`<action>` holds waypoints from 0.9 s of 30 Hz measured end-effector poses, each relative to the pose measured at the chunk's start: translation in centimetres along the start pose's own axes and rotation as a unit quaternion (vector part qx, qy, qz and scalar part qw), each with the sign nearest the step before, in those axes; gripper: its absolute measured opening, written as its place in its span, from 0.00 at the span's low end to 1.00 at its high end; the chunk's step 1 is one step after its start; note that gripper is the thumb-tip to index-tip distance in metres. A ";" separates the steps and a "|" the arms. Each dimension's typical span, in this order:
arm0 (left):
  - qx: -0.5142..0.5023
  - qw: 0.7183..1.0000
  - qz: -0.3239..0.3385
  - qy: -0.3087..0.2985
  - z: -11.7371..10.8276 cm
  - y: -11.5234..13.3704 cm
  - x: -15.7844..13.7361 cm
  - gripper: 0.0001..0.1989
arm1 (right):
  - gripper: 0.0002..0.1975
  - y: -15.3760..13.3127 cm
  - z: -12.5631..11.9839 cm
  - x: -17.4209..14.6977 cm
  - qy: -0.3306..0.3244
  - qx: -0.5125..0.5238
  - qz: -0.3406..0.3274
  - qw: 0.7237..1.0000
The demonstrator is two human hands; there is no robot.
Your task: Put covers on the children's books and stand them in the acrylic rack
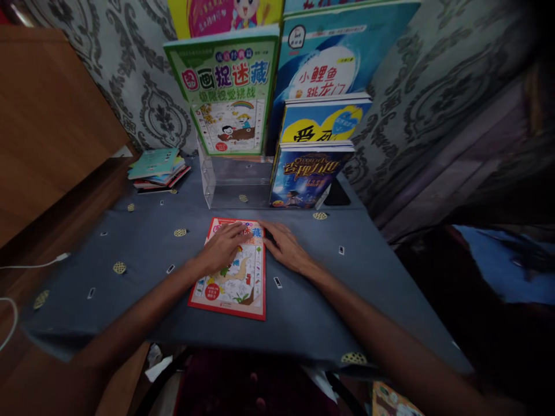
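A red-bordered children's picture book (243,289) lies flat on the table, cover up, a little askew. Resting across the upper part of its cover is my left hand (223,247), fingers stretched out toward the right. At the book's upper right edge is my right hand (285,247), its fingers extended and the fingertips at the corner. The thumb reaches down beside the edge. Neither hand is wrapped round the book. Parts of the title are hidden under my left fingers.
Behind the book stands a clear tiered rack (234,193) holding several upright books, including a green one (232,98) and a dark blue one (303,176). A book stack (158,167) sits back left. A dark flat object (337,193) lies right of the rack. A white cable (39,264) reaches the left edge.
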State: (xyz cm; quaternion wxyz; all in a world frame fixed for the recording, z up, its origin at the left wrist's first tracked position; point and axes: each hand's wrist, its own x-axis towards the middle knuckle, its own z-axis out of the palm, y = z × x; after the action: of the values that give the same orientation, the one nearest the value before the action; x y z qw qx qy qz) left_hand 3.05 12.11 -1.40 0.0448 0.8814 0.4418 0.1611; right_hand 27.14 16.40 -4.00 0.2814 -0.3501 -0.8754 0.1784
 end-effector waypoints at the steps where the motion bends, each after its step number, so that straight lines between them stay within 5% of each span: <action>1: 0.004 1.000 0.003 -0.018 0.0 0.4 0.3 0.28 | 0.26 0.0 0.0 0.0 0.001 -0.002 -0.002 1.000; 7: 0.021 0.998 -0.005 -0.052 0.0 1.5 1.1 0.31 | 0.24 0.2 0.2 -0.2 0.004 -0.006 -0.025 1.000; 13: 0.005 0.998 0.018 -0.068 -0.9 -0.6 0.2 0.24 | 0.22 0.8 0.6 -0.2 0.017 0.009 -0.034 0.999; 20: 0.019 0.995 -0.101 -0.014 -2.4 -5.6 -3.5 0.22 | 0.21 0.3 0.3 -0.1 -0.001 -0.003 -0.017 1.000; 27: -0.003 0.991 -0.131 0.000 -2.1 -6.1 -4.1 0.23 | 0.21 -2.3 -0.2 -0.2 -0.039 -0.083 -0.008 0.996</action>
State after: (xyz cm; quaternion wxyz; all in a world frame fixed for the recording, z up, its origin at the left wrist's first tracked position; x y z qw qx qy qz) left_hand -4.59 12.43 -1.77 0.0685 0.8157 0.5530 0.1556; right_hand 26.18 14.69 -2.71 0.2181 -0.3582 -0.9003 0.1162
